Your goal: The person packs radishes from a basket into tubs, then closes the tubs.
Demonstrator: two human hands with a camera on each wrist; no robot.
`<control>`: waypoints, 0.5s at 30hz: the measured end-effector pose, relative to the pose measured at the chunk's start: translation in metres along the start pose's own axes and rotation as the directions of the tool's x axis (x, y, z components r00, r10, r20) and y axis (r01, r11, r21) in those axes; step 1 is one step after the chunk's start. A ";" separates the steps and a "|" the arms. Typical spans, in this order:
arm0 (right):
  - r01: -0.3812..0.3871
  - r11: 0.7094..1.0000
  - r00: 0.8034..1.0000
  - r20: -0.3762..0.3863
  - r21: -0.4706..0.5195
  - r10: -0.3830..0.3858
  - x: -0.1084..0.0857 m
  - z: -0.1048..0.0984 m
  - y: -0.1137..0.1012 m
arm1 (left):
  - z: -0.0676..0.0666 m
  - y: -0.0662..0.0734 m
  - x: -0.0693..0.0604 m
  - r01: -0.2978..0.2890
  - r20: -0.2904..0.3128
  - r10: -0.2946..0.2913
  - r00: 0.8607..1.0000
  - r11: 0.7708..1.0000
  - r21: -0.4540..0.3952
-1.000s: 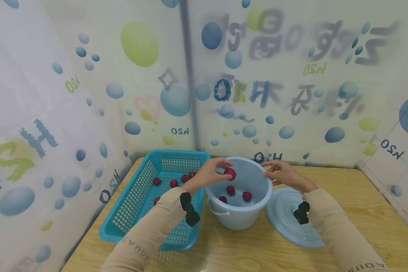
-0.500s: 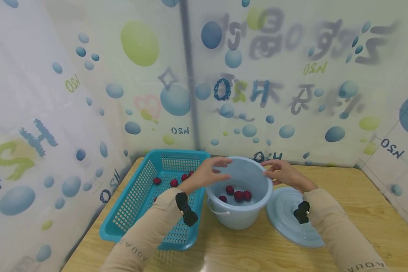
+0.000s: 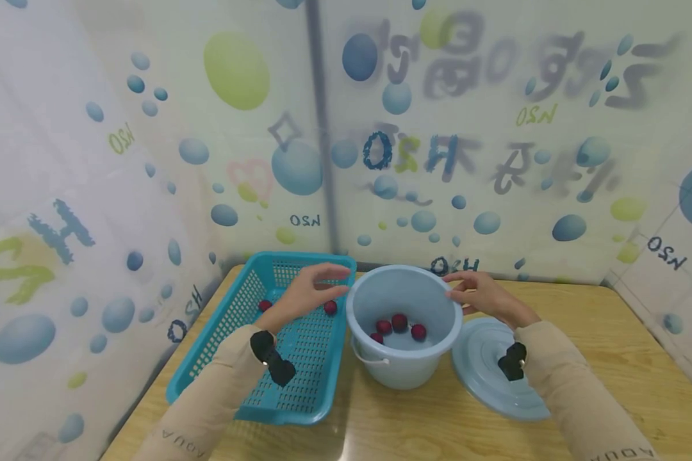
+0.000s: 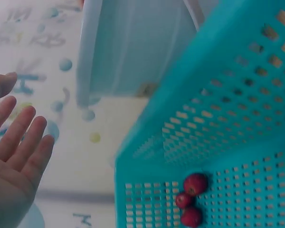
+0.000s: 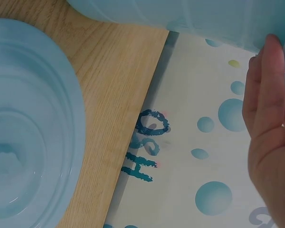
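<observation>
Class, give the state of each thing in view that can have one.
Bucket: standing, uncovered, four red fruits visible inside
Bucket handle: down
Lid: off, flat on the table
Basket: open-topped, holding more fruits
Left hand: holding nothing
Right hand: on the bucket's rim

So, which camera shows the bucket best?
The head view: it shows the bucket almost whole, with red fruits inside. The left wrist view catches only part of it, beyond the basket's edge; the right wrist view, just part of its wall near the right hand.
</observation>
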State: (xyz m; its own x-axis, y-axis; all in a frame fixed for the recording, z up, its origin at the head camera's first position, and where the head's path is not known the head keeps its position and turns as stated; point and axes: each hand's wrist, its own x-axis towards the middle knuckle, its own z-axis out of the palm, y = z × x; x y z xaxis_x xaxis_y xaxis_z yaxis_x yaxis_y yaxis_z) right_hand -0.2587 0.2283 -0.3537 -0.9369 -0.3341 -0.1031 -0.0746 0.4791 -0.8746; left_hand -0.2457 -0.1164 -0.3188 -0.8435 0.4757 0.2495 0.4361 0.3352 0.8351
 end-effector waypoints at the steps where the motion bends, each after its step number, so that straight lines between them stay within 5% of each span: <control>1: 0.000 1.000 1.000 0.001 0.001 0.000 0.000 0.000 0.000 | -0.004 -0.008 -0.002 -0.005 -0.008 0.005 1.000 1.000 0.005; 5: 0.002 1.000 1.000 0.003 0.003 -0.002 0.001 0.001 0.003 | -0.019 -0.036 -0.011 0.014 -0.049 -0.012 0.999 1.000 0.028; 15: -0.023 1.000 1.000 -0.014 -0.016 0.023 0.004 0.000 0.006 | -0.048 -0.073 -0.036 0.117 -0.156 -0.102 0.982 0.989 0.090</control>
State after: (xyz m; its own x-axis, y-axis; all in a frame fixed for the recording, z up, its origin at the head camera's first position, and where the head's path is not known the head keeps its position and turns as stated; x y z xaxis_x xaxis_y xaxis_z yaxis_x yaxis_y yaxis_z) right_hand -0.2624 0.2296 -0.3594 -0.9432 -0.3111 -0.1164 -0.0581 0.4995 -0.8644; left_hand -0.2616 -0.1967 -0.3651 -0.9222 0.3063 0.2361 0.3606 0.4602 0.8113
